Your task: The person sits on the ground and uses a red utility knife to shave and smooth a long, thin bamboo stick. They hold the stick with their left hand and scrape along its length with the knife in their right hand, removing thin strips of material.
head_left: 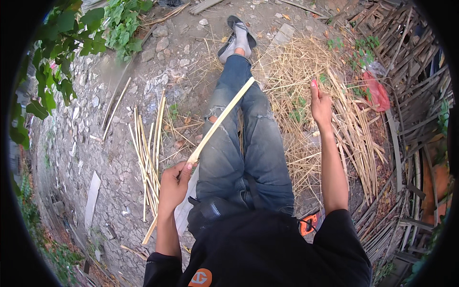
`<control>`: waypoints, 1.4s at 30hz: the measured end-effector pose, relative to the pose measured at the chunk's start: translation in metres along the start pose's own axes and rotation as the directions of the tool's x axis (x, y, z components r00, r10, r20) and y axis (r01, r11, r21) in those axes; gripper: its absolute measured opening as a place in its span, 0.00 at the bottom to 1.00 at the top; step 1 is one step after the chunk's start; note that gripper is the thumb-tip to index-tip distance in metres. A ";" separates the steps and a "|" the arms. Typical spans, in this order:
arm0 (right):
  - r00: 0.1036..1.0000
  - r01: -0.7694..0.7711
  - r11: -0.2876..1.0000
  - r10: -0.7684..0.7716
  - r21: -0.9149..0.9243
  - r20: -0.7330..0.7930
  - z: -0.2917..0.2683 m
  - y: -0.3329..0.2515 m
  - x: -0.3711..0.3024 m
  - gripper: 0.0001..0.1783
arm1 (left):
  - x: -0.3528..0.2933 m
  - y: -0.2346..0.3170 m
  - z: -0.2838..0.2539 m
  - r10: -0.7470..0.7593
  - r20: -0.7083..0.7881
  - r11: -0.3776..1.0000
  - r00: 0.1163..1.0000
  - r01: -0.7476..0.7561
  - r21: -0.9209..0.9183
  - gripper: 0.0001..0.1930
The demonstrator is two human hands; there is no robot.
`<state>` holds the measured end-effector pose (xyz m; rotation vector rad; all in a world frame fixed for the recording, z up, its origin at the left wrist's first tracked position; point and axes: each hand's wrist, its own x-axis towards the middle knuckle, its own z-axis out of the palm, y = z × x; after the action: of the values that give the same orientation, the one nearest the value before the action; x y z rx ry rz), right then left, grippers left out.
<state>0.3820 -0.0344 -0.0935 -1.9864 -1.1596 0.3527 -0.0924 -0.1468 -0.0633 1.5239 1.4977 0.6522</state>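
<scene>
Evidently, the left hand (174,186) has the pale strip (222,119) gripped between thumb and fingers; from where I stand, the strip slants up across the jeans (224,162), its far end in line with the shins. Its near end is harder to follow: a pale length (150,230) shows below the wrist, and I can't tell whether it is the same piece. The right hand (322,107) is raised over the straw (291,67), fingers curled in, with a small red thing (314,83) at the thumb tip; the palm side is hard to see, so I can't say what it grips. An orange handle (313,220) pokes out beside the black shirt (267,253), the rest of that tool covered. A grey board (183,213) is partly hidden by the left thigh. On the ground (110,177) just beside the left hand lies a loose bunch of strips (150,158). Beyond the straw's right edge sits a crumpled red plastic bag (377,91), whose contents I can't make out.
</scene>
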 end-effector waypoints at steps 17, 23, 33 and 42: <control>0.862 0.099 0.790 -0.372 0.605 0.345 0.063 -0.126 -0.112 0.11 | 0.068 0.050 -0.002 0.158 -0.422 0.936 0.893 -0.271 -0.223 0.17; 0.889 -0.045 0.737 -0.279 0.674 0.363 0.048 -0.166 -0.126 0.17 | 0.059 0.065 0.019 0.210 -0.259 0.960 0.943 -0.250 -0.130 0.18; 0.883 -0.136 0.612 -0.282 0.779 0.375 0.079 -0.147 -0.115 0.17 | 0.035 0.029 0.033 0.139 -0.109 0.973 0.984 -0.156 -0.170 0.17; 0.833 0.217 0.820 -0.438 0.529 0.337 0.075 -0.152 -0.135 0.23 | 0.032 0.025 0.027 0.106 -0.024 0.973 0.994 -0.109 -0.201 0.20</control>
<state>0.1731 -0.0685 -0.0476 -1.2645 -1.5134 0.8513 -0.0525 -0.1189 -0.0609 1.4527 1.3218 0.8535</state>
